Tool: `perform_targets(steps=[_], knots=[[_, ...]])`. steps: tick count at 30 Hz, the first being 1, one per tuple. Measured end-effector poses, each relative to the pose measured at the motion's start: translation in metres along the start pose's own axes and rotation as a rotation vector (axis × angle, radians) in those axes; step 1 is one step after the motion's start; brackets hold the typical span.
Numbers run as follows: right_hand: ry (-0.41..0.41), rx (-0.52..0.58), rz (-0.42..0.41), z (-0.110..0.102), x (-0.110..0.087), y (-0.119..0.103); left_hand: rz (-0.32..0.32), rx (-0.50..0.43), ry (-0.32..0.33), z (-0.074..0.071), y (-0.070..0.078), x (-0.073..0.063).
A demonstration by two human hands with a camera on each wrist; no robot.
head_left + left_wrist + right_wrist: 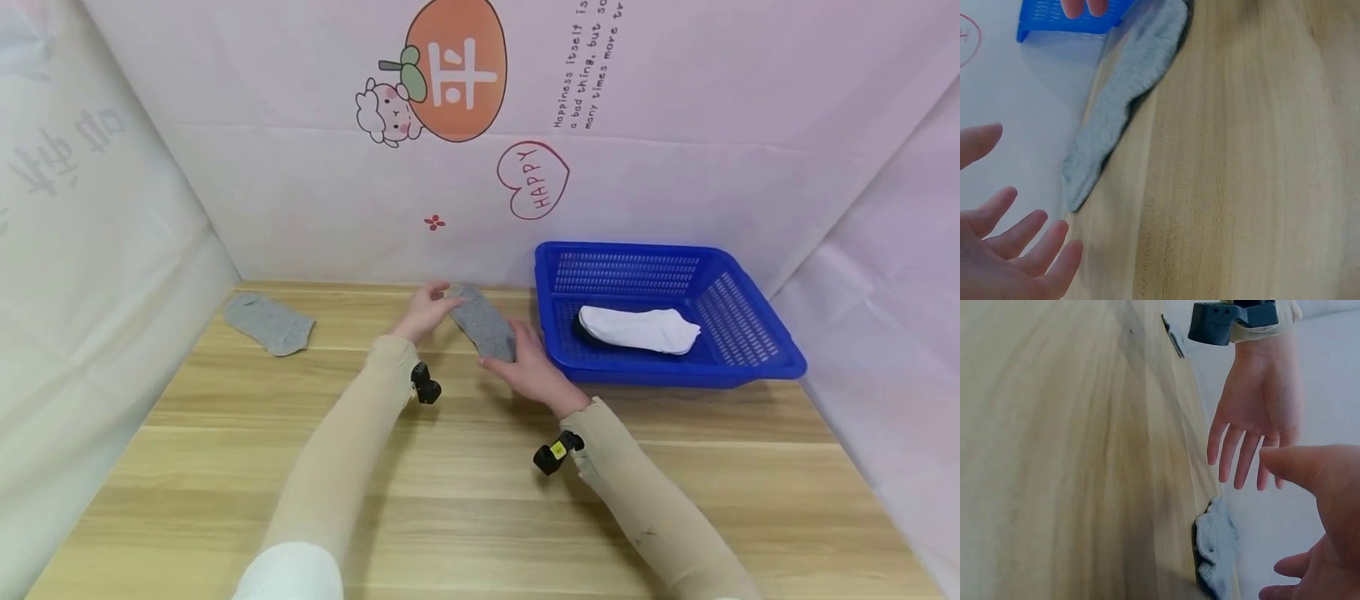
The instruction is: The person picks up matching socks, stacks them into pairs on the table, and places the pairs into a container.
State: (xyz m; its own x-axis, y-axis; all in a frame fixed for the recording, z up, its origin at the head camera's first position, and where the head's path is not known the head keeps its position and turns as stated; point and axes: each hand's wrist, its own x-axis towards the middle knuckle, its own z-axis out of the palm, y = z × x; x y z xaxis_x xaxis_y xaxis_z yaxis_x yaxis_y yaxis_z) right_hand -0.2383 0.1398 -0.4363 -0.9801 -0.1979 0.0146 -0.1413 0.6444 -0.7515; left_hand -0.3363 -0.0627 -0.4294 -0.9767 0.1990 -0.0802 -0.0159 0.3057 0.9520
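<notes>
A grey ankle sock (486,325) lies flat on the wooden table near the back wall, between my two hands. My left hand (426,313) is at its far left end, thumb and fingers spread apart. At the near right end is my right hand (534,372), its thumb and fingers apart around that end in the head view. From the right wrist, the sock (1217,550) rests on the table, with the right thumb and fingertips held wide beside it. A second grey sock (270,323) lies at the table's left.
A blue plastic basket (645,375) stands at the back right, beside my right hand. Inside lie white socks (637,329) with something black (587,333) under them. Printed white cloth (337,208) walls the table (465,500) at the back and sides.
</notes>
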Motion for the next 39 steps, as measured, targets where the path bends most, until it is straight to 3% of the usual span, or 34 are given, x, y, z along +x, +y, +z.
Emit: perform_targets(steps=[3,8,15,18,29,39], knots=[[0.010,0.036,0.054,0.000,0.006,0.001,0.000,0.030,0.027,0.001,0.004,-0.001],[0.027,0.066,0.122,-0.001,0.013,0.002,0.020,0.156,0.070,0.003,0.008,0.003],[0.040,0.037,0.167,0.003,0.019,0.004,0.116,0.380,0.128,0.010,-0.004,0.025],[0.045,0.005,0.187,0.004,0.021,0.006,0.125,0.420,0.125,0.013,-0.008,0.031],[0.054,-0.011,0.219,0.008,0.030,0.010,0.022,0.478,0.071,0.024,-0.005,0.033],[0.062,-0.149,0.226,0.010,0.029,0.009,-0.043,0.629,0.063,0.026,-0.007,0.038]])
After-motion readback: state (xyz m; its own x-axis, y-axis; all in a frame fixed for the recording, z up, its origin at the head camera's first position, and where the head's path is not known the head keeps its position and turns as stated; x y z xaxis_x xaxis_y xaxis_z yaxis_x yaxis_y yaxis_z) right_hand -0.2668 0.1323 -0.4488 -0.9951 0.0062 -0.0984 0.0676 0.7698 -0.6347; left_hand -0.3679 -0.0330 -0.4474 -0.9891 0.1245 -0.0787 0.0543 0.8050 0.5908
